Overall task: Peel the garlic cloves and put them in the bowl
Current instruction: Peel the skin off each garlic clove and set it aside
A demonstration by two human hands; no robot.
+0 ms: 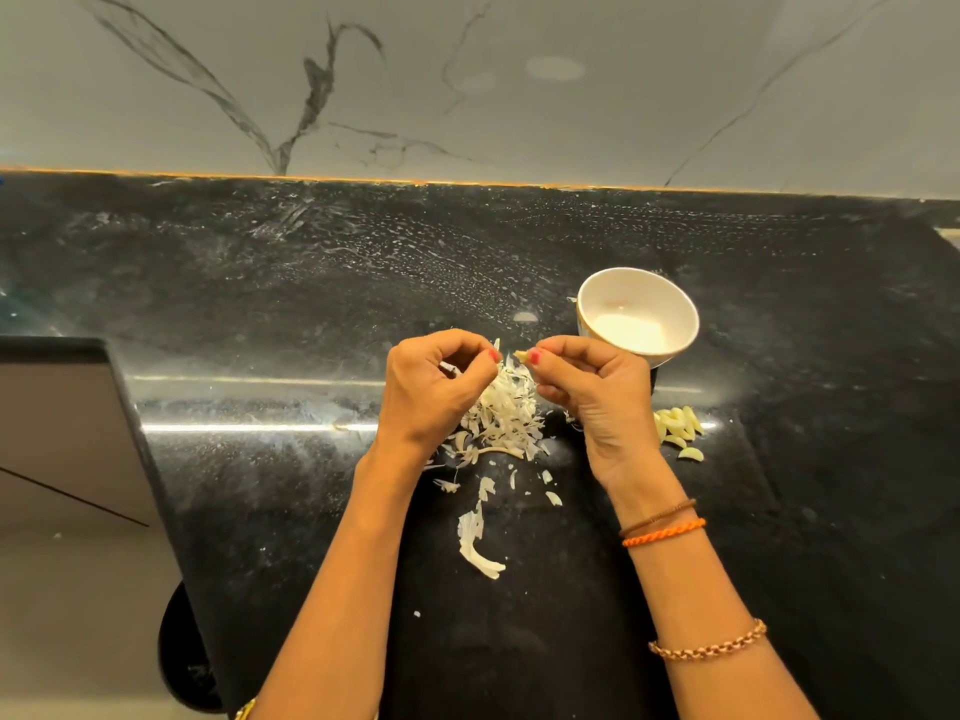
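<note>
My right hand (592, 392) pinches a small garlic clove (521, 356) between thumb and fingertips, above a heap of white garlic skins (501, 418). My left hand (439, 392) is curled just left of it and pinches a thin shred of skin (497, 346) at its fingertips. A white bowl (638, 315) stands behind my right hand; I see no cloves in the part that shows. Several peeled cloves (678, 431) lie on the black counter to the right of my right wrist.
Loose skin pieces (475, 543) are scattered on the black counter (260, 304) toward me. A marble wall (467, 85) rises behind the counter. The counter's left edge drops to a grey floor, with a dark round object (182, 652) below.
</note>
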